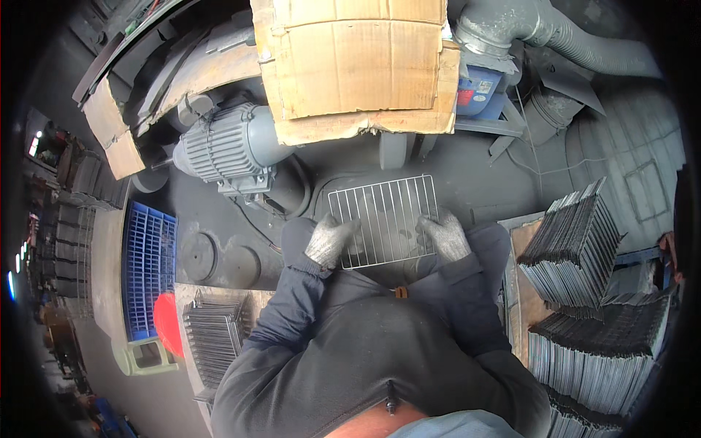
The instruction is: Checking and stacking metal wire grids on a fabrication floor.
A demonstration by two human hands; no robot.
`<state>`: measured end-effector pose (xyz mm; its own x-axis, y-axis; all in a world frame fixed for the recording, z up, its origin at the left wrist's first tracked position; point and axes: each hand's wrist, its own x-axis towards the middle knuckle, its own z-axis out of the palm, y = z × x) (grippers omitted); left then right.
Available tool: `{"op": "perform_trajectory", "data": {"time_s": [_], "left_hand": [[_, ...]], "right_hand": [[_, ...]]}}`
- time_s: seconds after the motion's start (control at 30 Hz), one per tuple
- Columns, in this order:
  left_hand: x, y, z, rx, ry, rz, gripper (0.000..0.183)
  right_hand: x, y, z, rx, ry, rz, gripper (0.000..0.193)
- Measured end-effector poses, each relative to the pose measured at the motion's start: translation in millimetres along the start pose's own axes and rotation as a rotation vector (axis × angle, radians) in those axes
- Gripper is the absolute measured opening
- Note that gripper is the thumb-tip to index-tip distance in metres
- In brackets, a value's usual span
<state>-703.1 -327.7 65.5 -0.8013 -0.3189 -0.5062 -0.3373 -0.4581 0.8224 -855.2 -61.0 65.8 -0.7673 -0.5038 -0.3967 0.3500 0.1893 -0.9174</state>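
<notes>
A rectangular wire rack [391, 219] of thin parallel metal bars is held up over my lap, slightly tilted. My left hand [332, 239], in a grey knit glove, grips its left edge. The rack's right edge is in my right hand [443, 235], gloved the same way. Both sets of fingers are closed around the frame, partly hidden by the bars and the gloves. Beside my left arm stands a stack of dark wire racks [213, 339]. On my right, a tall pile of similar racks [569, 252] rests on cardboard, with more bundles [595, 350] nearer me.
Ahead sits a grey electric motor [230, 142], next to a machine covered with cardboard sheets [358, 69]. A ribbed grey duct [584, 47] runs across the far right. To the left are a blue plastic crate [150, 270], a red round object [166, 325] and a pale green stool [146, 358].
</notes>
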Motion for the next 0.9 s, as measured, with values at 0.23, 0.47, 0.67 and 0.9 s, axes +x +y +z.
{"op": "perform_trajectory", "data": {"time_s": [0.23,0.47,0.67,0.9], "left_hand": [[12,12,-12,-0.047,0.015,0.008,0.027],[30,25,-34,-0.101,-0.118,-0.138,0.030],[50,33,-16,-0.288,-0.223,-0.164,0.034],[94,31,75,-0.300,-0.409,-0.238,0.035]], "right_hand": [[16,-31,8,-0.173,-0.062,-0.062,0.038],[24,-46,1,0.179,-0.125,0.041,0.044],[39,-59,-21,0.189,-0.095,0.203,0.045],[22,-51,-108,0.256,0.057,0.110,0.046]]}}
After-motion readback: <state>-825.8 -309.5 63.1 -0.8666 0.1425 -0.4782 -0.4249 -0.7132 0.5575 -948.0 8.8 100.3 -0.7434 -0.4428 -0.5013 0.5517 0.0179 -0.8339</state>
